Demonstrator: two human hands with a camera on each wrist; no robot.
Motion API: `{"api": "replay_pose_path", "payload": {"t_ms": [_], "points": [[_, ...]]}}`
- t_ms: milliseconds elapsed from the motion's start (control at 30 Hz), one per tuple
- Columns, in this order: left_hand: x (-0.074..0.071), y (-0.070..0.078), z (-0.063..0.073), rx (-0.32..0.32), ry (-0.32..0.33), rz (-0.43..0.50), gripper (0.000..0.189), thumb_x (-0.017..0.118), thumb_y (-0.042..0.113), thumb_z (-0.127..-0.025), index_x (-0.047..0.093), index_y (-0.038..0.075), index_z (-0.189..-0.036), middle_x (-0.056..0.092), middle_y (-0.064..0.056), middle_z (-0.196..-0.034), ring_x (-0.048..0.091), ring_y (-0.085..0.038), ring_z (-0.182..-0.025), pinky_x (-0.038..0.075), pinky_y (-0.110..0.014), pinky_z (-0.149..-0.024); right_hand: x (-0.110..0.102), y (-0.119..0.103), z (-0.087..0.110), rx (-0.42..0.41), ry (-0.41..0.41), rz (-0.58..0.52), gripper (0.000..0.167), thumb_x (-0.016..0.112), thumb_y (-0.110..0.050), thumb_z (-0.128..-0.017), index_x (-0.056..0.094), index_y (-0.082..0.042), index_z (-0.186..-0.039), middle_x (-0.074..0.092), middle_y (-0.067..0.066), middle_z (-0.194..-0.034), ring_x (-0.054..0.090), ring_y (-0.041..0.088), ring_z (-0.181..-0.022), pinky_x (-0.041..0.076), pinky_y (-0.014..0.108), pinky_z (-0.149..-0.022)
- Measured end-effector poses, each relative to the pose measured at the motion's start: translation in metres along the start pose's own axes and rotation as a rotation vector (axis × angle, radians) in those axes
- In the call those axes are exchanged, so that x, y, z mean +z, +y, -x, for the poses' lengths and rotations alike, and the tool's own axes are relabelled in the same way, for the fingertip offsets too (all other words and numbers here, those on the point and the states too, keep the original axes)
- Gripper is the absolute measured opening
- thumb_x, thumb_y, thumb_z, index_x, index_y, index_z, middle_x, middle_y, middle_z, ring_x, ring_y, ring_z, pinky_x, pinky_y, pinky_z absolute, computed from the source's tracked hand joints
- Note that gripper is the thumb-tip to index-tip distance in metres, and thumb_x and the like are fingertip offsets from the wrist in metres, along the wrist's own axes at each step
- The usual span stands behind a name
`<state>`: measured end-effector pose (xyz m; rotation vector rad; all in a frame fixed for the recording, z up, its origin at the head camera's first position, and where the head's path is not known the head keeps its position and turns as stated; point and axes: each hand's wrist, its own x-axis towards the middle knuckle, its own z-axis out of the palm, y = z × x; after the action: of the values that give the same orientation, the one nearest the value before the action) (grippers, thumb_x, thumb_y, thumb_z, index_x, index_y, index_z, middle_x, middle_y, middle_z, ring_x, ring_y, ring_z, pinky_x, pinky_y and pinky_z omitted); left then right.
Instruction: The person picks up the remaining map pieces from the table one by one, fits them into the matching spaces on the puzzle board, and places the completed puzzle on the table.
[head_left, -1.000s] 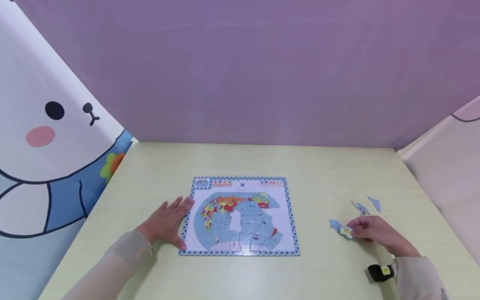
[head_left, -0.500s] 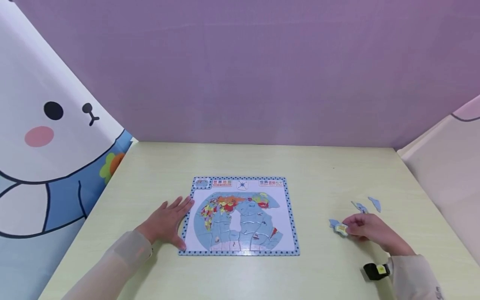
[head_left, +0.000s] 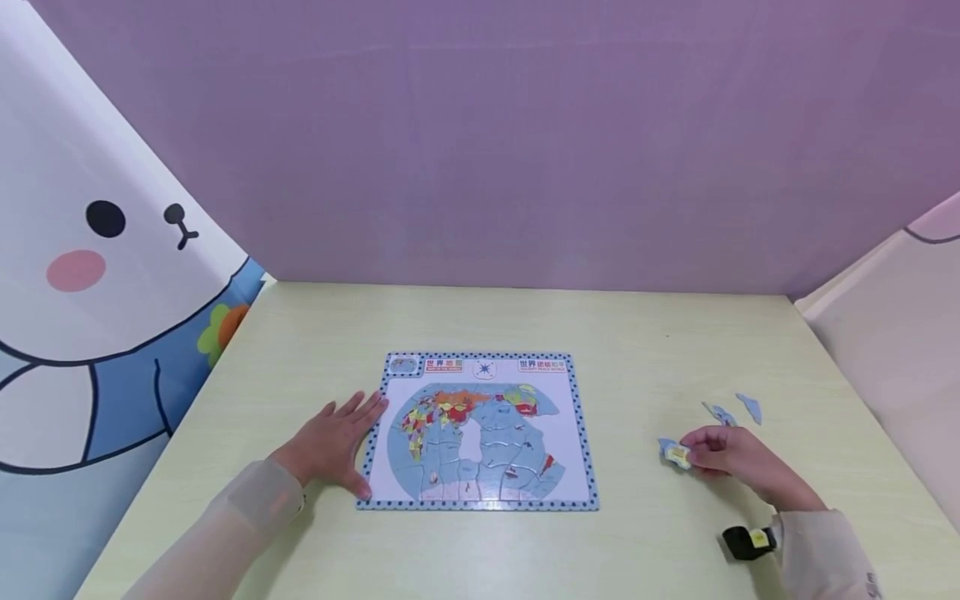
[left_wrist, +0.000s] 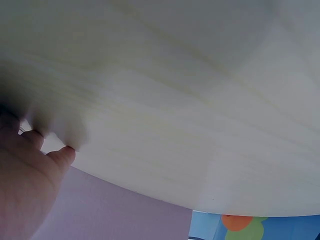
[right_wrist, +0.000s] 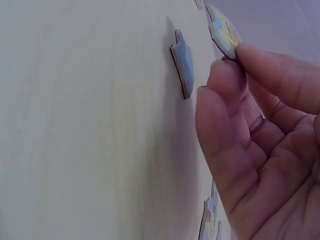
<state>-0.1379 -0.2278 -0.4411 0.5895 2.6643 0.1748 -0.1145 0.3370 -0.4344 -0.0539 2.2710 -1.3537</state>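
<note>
A world map puzzle board with a blue dotted border lies on the table, with bare white gaps in its map. My left hand rests at its left edge, fingers spread; part of that hand shows in the left wrist view. Between thumb and fingers, my right hand pinches a yellow and blue puzzle piece, raised off the table. Close to it, a blue puzzle piece lies on the tabletop. In the head view the held piece partly covers that one.
Beyond the right hand lie a narrow puzzle piece and a plain blue puzzle piece. A black wrist device sits at the right cuff. Behind the table stands a purple backdrop; a cartoon-printed cloth hangs at the left.
My right hand has shifted slightly left and away from me, carrying the pinched piece over toward the blue one. The piece has turned a little. My left hand and the board stay put.
</note>
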Motion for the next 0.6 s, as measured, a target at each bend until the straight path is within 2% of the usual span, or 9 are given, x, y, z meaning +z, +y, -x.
{"api": "replay_pose_path", "payload": {"t_ms": [467,600], "points": [[0.000,0.000,0.002,0.007,0.009,0.010,0.127,0.083,0.063,-0.054,0.027,0.003,-0.150,0.024,-0.016,-0.156,0.015,-0.041,-0.142,0.016,-0.066,-0.108,0.003,-0.006,-0.006,-0.030,0.027,-0.021,0.035,0.060,-0.005,-0.092,0.051,0.020,-0.115,0.066,0.002,-0.090,0.062,0.007,-0.075,0.053,0.024,-0.070],[0.000,0.000,0.002,0.004,0.010,0.005,0.126,0.082,0.063,-0.054,0.026,0.003,-0.150,0.023,-0.016,-0.156,0.015,-0.041,-0.143,0.016,-0.065,-0.108,0.004,-0.009,-0.011,-0.027,0.020,-0.030,0.034,0.059,-0.005,-0.092,0.052,0.019,-0.115,0.066,0.004,-0.089,0.062,0.010,-0.076,0.054,0.025,-0.071]]}}
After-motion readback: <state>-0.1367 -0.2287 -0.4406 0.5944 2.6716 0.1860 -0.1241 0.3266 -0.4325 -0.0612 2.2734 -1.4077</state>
